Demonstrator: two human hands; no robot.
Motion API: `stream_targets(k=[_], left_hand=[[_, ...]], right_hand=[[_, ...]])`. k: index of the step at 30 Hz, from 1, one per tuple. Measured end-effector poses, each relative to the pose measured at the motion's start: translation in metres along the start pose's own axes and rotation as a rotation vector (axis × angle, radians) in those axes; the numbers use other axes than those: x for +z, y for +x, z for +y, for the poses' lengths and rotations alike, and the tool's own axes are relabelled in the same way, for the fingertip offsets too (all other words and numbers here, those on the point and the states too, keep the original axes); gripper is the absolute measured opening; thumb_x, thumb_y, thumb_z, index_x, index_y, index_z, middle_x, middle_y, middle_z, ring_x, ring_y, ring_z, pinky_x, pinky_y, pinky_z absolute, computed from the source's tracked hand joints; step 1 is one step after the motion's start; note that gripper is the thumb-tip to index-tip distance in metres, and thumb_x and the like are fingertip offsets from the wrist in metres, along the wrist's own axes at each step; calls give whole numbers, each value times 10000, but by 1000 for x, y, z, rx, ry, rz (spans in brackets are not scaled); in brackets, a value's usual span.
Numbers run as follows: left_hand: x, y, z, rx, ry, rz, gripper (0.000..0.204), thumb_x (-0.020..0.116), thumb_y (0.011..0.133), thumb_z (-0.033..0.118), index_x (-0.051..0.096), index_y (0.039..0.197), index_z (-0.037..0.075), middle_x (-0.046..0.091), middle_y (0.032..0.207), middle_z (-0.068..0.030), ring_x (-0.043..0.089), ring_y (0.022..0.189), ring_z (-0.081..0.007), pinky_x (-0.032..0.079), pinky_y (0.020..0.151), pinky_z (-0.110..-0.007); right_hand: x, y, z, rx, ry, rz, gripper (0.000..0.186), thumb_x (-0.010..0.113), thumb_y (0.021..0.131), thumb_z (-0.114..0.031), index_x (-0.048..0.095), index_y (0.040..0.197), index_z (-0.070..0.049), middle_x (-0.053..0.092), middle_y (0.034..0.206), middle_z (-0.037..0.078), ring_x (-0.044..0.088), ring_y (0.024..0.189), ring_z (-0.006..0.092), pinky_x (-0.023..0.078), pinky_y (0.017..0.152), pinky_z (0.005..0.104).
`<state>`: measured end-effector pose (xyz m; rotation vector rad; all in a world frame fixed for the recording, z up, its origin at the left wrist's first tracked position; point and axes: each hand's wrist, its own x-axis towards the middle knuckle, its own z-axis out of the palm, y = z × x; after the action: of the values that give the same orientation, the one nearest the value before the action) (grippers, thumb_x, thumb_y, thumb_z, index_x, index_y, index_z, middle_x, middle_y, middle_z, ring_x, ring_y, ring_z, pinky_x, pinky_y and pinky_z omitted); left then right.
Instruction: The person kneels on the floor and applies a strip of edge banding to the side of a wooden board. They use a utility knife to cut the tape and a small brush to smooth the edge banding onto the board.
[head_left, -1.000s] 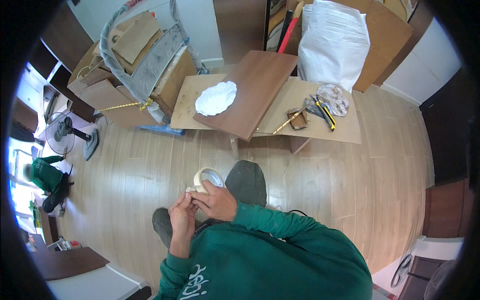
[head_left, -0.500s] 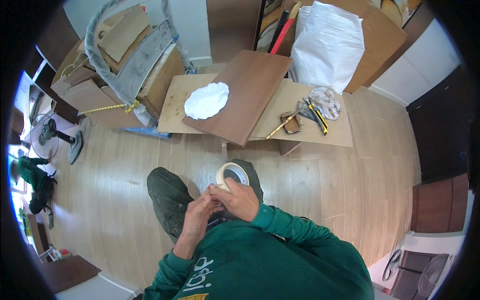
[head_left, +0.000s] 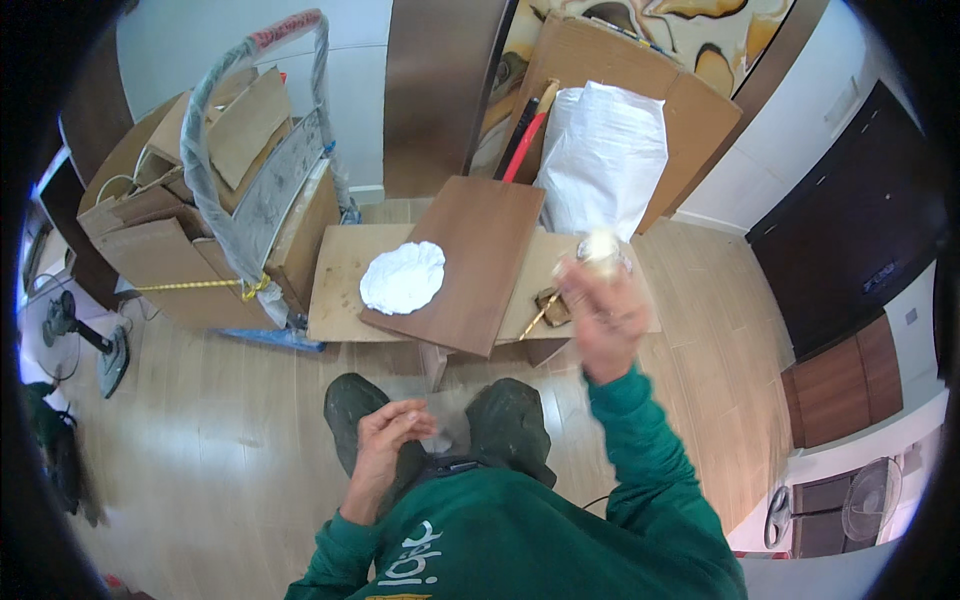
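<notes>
a cardboard sheet [head_left: 335, 275] lies under the wood-grain board [head_left: 485, 235], probably as padding. the left hand [head_left: 393, 428] is half-curled, contents unclear; the blurred right hand [head_left: 608, 315] grips a masking-tape roll [head_left: 601, 250] over the sheet's right end, seemingly by its near rim.

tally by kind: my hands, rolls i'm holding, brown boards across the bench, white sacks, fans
Left hand and right hand: 2
Pale roll, blurred: 1
Brown board: 1
White sack: 1
Far-left fan and lower-right fan: 2
Total: 7
</notes>
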<state>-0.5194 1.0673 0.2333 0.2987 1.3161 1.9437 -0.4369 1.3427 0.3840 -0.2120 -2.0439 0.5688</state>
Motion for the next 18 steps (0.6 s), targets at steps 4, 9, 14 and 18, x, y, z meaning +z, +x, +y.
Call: stream_targets(k=[4, 9, 14, 18], left_hand=[[-52, 7, 3, -3, -5, 190, 312, 621, 948, 207, 638, 1136, -42, 718, 922, -154, 714, 829, -232, 569, 762, -332], [-91, 9, 16, 25, -14, 455, 276, 638, 939, 220, 670, 1060, -26, 713, 890, -130, 696, 777, -205, 543, 703, -306], [-95, 34, 24, 20, -33, 536, 263, 664, 931, 223, 688, 1027, -21, 712, 841, -116, 691, 721, -200, 537, 673, -299], [-74, 58, 30, -5, -20, 478, 259, 682, 925, 204, 684, 1049, -22, 713, 836, -111, 688, 705, -195, 536, 671, -291]], right_hand=[[-32, 114, -12, -341, -196, 342, 239, 751, 840, 10, 754, 1068, -62, 664, 933, 109, 664, 859, 220, 521, 758, 322], [-53, 230, -4, -721, -404, 738, 179, 751, 831, 15, 763, 1003, -32, 673, 834, 120, 689, 750, 175, 545, 636, 299], [-45, 338, 89, -648, -527, 801, 191, 749, 848, -143, 774, 1037, -131, 646, 808, 153, 686, 746, 255, 550, 649, 350], [-29, 391, 198, 15, -808, 506, 305, 684, 840, -310, 756, 1102, -173, 706, 942, 194, 678, 943, 379, 533, 846, 450]])
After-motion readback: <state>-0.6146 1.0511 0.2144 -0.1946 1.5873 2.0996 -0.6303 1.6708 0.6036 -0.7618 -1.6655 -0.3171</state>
